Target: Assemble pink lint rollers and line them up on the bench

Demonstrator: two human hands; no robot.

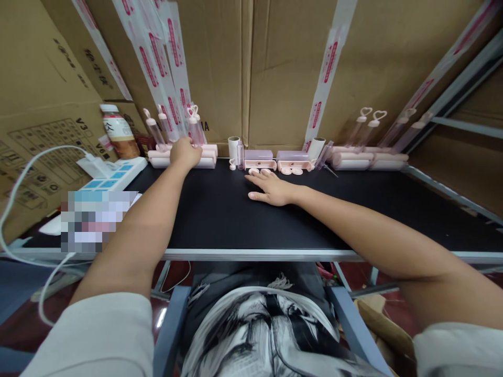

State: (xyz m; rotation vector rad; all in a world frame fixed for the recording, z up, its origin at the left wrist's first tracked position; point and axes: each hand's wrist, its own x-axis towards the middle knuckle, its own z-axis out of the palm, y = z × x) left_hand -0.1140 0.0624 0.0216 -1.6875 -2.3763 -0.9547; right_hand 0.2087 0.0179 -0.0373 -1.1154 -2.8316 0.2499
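Observation:
My left hand [185, 153] reaches to the back left, its fingers curled over a row of pale pink cylindrical cases [206, 156]. What lies in those fingers is hidden. Clear tubes with pink heart-shaped loop tops [193, 111] stand behind that hand. My right hand [273, 187] rests low over the black tabletop, fingers spread, palm down. Its fingertips are at small pink oval pieces [265, 172], in front of an open pink case half [260, 165]. Another pink case half [294, 166] sits to the right, with lilac translucent covers [258, 155] behind the two.
White rolls [234, 148] flank the middle parts. More pink cases [352, 159] and loop-topped tubes [365, 113] are at the back right. A bottle [119, 131], a power strip [118, 175] and a white cable [10, 209] are on the left. Cardboard [275, 68] walls the back.

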